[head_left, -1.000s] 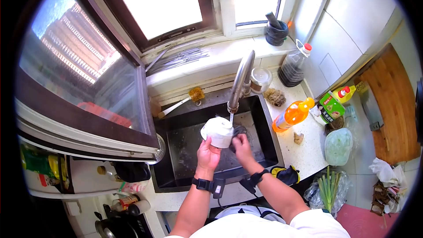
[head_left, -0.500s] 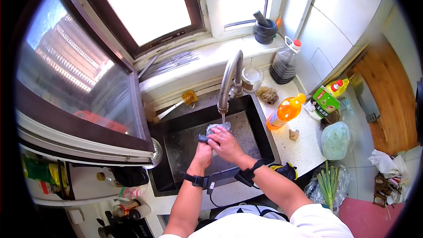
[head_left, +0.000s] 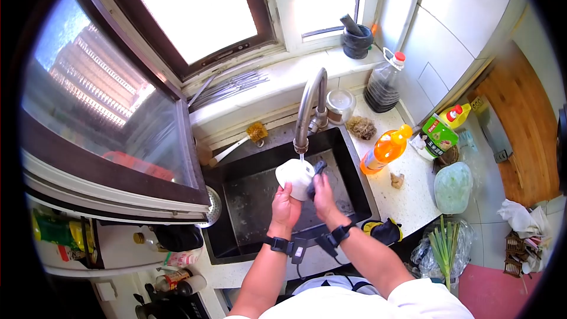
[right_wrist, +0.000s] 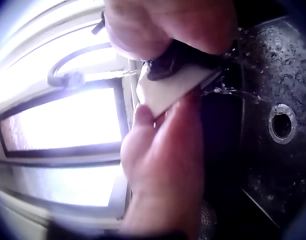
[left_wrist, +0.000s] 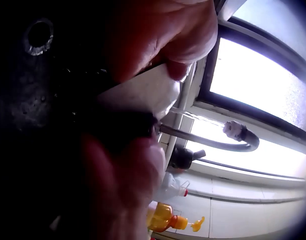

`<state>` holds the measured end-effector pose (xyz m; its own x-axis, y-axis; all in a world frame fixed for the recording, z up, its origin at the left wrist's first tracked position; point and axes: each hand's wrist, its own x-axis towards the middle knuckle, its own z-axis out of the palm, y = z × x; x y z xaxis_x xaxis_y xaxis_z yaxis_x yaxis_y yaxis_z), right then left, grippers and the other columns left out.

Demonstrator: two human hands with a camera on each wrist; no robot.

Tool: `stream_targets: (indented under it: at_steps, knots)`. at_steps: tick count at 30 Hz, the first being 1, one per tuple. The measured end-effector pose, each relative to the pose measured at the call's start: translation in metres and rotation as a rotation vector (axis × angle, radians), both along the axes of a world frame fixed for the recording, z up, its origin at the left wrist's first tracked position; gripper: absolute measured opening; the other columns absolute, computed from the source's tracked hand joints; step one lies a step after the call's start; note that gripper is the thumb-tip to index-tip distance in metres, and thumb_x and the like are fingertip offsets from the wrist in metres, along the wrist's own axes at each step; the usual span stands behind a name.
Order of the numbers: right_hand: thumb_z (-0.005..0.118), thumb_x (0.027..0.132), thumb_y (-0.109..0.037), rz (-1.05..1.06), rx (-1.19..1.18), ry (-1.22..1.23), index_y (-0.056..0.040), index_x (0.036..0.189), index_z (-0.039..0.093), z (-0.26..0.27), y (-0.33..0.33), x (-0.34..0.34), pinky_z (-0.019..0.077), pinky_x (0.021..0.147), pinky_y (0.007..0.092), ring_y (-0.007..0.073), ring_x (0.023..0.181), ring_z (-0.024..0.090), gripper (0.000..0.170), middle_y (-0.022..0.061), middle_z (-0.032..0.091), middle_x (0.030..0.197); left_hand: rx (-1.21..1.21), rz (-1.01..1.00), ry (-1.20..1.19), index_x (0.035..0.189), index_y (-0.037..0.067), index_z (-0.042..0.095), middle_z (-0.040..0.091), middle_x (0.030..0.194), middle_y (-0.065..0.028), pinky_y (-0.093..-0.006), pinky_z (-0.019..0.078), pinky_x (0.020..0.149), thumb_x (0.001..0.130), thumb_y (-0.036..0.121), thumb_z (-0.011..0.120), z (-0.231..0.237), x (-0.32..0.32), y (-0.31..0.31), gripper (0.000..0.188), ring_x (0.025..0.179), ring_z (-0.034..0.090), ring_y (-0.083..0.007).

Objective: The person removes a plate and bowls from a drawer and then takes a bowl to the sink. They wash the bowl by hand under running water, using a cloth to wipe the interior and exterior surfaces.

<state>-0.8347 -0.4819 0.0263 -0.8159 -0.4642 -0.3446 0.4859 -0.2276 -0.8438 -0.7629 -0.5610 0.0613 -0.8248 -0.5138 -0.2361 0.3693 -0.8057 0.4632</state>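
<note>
Under the running tap [head_left: 310, 106], over the sink, my left hand [head_left: 285, 210] grips a white bowl [head_left: 292, 178] with its thumb on the near side. My right hand [head_left: 324, 196] holds a dark, wet cloth [head_left: 317, 179] against the bowl's right side. In the right wrist view the cloth [right_wrist: 163, 69] lies bunched beneath the fingers, pressed on the white wall of the bowl [right_wrist: 165, 92]. Water from the spout falls onto the bowl's far side, and drops splash off it. The left wrist view shows the bowl [left_wrist: 145, 92] between both hands, its lower part in shadow.
The black sink [head_left: 248, 248] has a round drain [right_wrist: 283, 125]. An orange bottle [head_left: 385, 150], a brown scrubber [head_left: 361, 128] and a glass jar [head_left: 341, 106] stand to the right. A yellow-headed brush [head_left: 256, 132] lies behind the sink; an open window sash [head_left: 118, 112] reaches in from the left.
The bowl first faces white side out, is then covered by both hands with the right hand across it, and now shows its white side again. The right hand has drawn back to the bowl's right side.
</note>
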Motion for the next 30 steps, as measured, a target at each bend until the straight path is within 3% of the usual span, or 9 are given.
stream_targets:
  at_steps: [2,5,9,12,14,19,23,27,30]
  knots:
    - [0.051,0.094,-0.015,-0.004,0.314,0.544,0.0012,0.137,0.036,0.008,-0.001,0.016,0.0327,0.105,0.0365,0.0278,0.123,0.043,0.049,0.0189,0.047,0.13,-0.023,-0.029,-0.03,0.132,0.005,0.044,0.053,0.129,-0.0074,-0.0373,0.0381,0.103,0.098,0.013,0.044,-0.009,-0.005,0.001,0.035,0.116,0.053,-0.0214]
    - [0.054,0.09,-0.017,0.089,0.488,0.931,0.0037,0.126,0.05,0.02,-0.006,0.01,0.0248,0.11,0.0417,0.039,0.132,0.033,0.042,0.0259,0.04,0.137,-0.051,-0.095,-0.087,0.133,0.008,0.043,0.053,0.128,-0.0065,-0.0359,0.0409,0.101,0.098,0.01,0.043,-0.015,-0.007,0.001,0.036,0.116,0.053,-0.0205]
    - [0.061,0.083,-0.029,0.262,0.567,1.215,-0.0148,0.101,0.069,0.065,-0.009,-0.032,0.0401,0.095,0.0449,0.0315,0.114,0.051,0.024,0.0111,0.06,0.118,-0.048,-0.178,-0.092,0.133,0.007,0.042,0.052,0.129,-0.0069,-0.0387,0.0404,0.102,0.097,0.013,0.046,0.0,0.003,0.003,0.037,0.117,0.052,-0.0221]
    - [0.061,0.086,-0.03,0.473,0.402,0.58,-0.0078,0.1,0.068,0.048,-0.018,-0.067,0.0486,0.078,0.033,0.0231,0.09,0.064,0.027,0.0114,0.067,0.1,-0.072,-0.196,-0.072,0.135,0.006,0.041,0.05,0.134,-0.009,-0.0428,0.0373,0.105,0.096,0.016,0.048,0.009,0.013,0.006,0.04,0.122,0.05,-0.0242]
    - [0.053,0.094,-0.031,0.522,0.276,0.223,-0.005,0.105,0.064,0.042,-0.009,-0.08,0.0463,0.076,0.0267,0.0095,0.083,0.059,0.03,0.0004,0.065,0.091,-0.059,-0.185,-0.053,0.135,0.005,0.041,0.049,0.135,-0.0097,-0.0437,0.0365,0.106,0.096,0.016,0.05,0.018,0.021,0.008,0.042,0.123,0.048,-0.0246]
    - [0.048,0.095,-0.041,0.486,0.312,-0.283,-0.0157,0.102,0.06,0.041,0.035,-0.057,0.0466,0.056,0.0274,0.0103,0.071,0.058,0.029,-0.0005,0.063,0.086,-0.005,-0.097,0.028,0.14,0.005,0.035,0.045,0.14,-0.0119,-0.047,0.0303,0.109,0.097,0.025,0.046,0.012,0.019,0.002,0.049,0.129,0.042,-0.0289]
    - [0.068,0.077,-0.032,0.376,0.549,0.085,-0.0015,0.095,0.062,-0.02,0.062,-0.046,0.0498,0.065,0.0333,0.0212,0.072,0.063,0.036,0.0089,0.066,0.08,-0.075,-0.11,-0.02,0.139,0.009,0.035,0.046,0.138,-0.0119,-0.0494,0.0326,0.107,0.097,0.025,0.045,0.005,0.007,0.0,0.046,0.128,0.043,-0.0307]
    - [0.068,0.075,-0.037,0.427,0.929,0.332,-0.0063,0.116,0.062,0.033,0.081,-0.056,0.0509,0.084,0.0374,0.033,0.098,0.064,0.051,0.0232,0.064,0.105,-0.026,-0.141,-0.054,0.139,0.009,0.037,0.047,0.138,-0.0102,-0.0484,0.0344,0.106,0.097,0.024,0.046,0.005,0.006,0.003,0.045,0.126,0.046,-0.0298]
    - [0.066,0.076,-0.036,0.491,1.068,0.428,-0.0108,0.115,0.063,0.032,0.077,-0.056,0.0514,0.084,0.0394,0.0347,0.095,0.064,0.047,0.0199,0.065,0.104,-0.036,-0.166,-0.067,0.139,0.009,0.037,0.048,0.138,-0.0093,-0.0481,0.0349,0.106,0.097,0.025,0.046,-0.006,0.008,0.009,0.045,0.126,0.046,-0.029]
